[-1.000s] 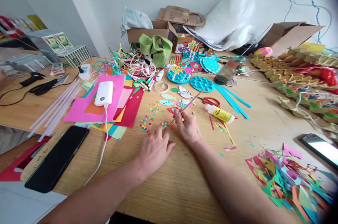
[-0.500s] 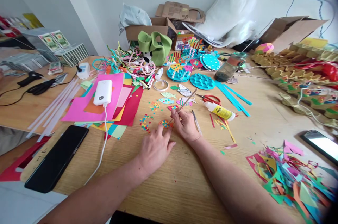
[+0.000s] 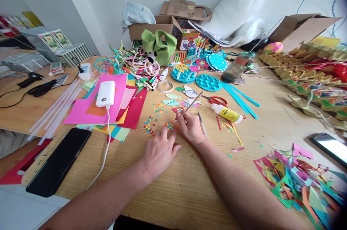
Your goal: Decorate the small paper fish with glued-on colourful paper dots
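My right hand point(image 3: 192, 128) is closed in a pinch around a thin brown stick point(image 3: 195, 99), which slants with its low end at an orange paper fish point(image 3: 170, 126). My left hand point(image 3: 160, 149) lies palm down, fingers apart, its fingertips at the near edge of the fish. Colored dots cover this fish, partly hidden by my fingers. Loose paper dots point(image 3: 148, 124) are scattered to its left. Beyond my hands lie several cut paper fish point(image 3: 171, 102). Beside my right hand is a pen point(image 3: 202, 123).
A glue bottle point(image 3: 227, 113) and red-handled scissors point(image 3: 218, 100) lie to the right. Paper scraps point(image 3: 300, 179) are heaped at the near right. A white power bank point(image 3: 105, 93) rests on colored paper at left, near a black phone point(image 3: 59, 161). A glass jar point(image 3: 235, 70) stands behind.
The view has shifted very slightly. Both hands, the stick and the orange fish keep almost the same positions.
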`<state>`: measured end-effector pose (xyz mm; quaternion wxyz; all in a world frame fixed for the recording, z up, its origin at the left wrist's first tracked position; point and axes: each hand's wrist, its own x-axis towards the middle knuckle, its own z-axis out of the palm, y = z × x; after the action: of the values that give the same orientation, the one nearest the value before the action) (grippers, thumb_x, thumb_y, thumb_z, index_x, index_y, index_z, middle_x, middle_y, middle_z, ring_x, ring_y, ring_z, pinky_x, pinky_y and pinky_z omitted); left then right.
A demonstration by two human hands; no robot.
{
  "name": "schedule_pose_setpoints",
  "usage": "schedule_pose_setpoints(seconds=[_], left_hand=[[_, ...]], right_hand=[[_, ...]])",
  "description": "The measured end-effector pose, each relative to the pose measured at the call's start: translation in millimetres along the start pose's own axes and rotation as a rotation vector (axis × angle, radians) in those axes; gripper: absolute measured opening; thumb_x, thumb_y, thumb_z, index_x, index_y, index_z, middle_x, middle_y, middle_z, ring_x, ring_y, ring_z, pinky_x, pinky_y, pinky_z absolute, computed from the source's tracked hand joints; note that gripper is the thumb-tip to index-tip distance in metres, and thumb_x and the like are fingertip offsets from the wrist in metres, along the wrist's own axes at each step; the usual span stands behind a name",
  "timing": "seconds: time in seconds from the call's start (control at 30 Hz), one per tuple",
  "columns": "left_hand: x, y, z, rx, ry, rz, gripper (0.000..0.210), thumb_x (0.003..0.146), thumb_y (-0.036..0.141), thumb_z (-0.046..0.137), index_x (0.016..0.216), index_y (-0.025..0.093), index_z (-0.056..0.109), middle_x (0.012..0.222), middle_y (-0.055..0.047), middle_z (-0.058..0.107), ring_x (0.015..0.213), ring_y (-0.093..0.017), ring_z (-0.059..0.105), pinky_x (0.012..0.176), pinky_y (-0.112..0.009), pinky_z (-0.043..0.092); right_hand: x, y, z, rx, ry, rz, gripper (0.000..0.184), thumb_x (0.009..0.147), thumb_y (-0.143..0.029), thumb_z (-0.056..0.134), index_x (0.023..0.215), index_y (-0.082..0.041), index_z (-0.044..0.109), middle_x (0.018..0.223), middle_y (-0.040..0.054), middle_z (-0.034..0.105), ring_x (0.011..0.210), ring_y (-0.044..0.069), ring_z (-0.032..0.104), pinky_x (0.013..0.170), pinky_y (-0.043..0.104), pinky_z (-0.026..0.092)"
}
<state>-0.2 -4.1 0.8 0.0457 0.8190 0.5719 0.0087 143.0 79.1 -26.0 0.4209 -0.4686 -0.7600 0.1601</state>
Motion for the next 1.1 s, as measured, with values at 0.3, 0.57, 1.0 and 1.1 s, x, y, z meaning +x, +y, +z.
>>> schedule_pose_setpoints(seconds=[0.3, 0.57, 1.0, 1.1], left_hand=[[0.6, -0.9, 4.5, 0.011, 0.040, 0.006, 0.042, 0.094, 0.046, 0.047, 0.130, 0.024, 0.053, 0.120, -0.012, 0.052, 0.093, -0.023, 0.062, 0.070, -0.033, 0.054], [0.8, 0.1, 3.4, 0.013, 0.029, 0.003, 0.041, 0.094, 0.046, 0.047, 0.128, 0.024, 0.054, 0.120, -0.012, 0.052, 0.091, -0.023, 0.062, 0.069, -0.033, 0.054], [0.4, -0.6, 3.6, 0.003, 0.017, 0.003, 0.042, 0.094, 0.046, 0.047, 0.129, 0.024, 0.053, 0.122, -0.012, 0.051, 0.097, -0.025, 0.061, 0.070, -0.033, 0.054], [0.4, -0.5, 3.1, 0.010, 0.017, 0.005, 0.042, 0.094, 0.046, 0.046, 0.129, 0.024, 0.053, 0.120, -0.012, 0.052, 0.097, -0.026, 0.061, 0.069, -0.034, 0.054]], right_hand=[[-0.2, 0.7, 1.3, -0.024, 0.012, -0.034, 0.046, 0.099, -0.044, 0.033, 0.065, -0.021, 0.054, 0.060, 0.0043, 0.060, 0.054, 0.014, 0.057, 0.053, 0.026, 0.041], [0.2, -0.7, 1.2, -0.024, 0.019, -0.042, 0.047, 0.099, -0.044, 0.032, 0.063, -0.021, 0.052, 0.058, 0.0032, 0.058, 0.053, 0.014, 0.055, 0.054, 0.026, 0.040], [0.1, -1.7, -0.1, -0.021, 0.002, -0.052, 0.046, 0.099, -0.043, 0.032, 0.063, -0.022, 0.051, 0.058, 0.0035, 0.059, 0.052, 0.014, 0.054, 0.052, 0.026, 0.040], [0.2, -2.2, -0.2, -0.024, 0.007, -0.065, 0.045, 0.099, -0.042, 0.032, 0.062, -0.022, 0.049, 0.058, 0.0037, 0.059, 0.051, 0.014, 0.054, 0.052, 0.026, 0.040]])
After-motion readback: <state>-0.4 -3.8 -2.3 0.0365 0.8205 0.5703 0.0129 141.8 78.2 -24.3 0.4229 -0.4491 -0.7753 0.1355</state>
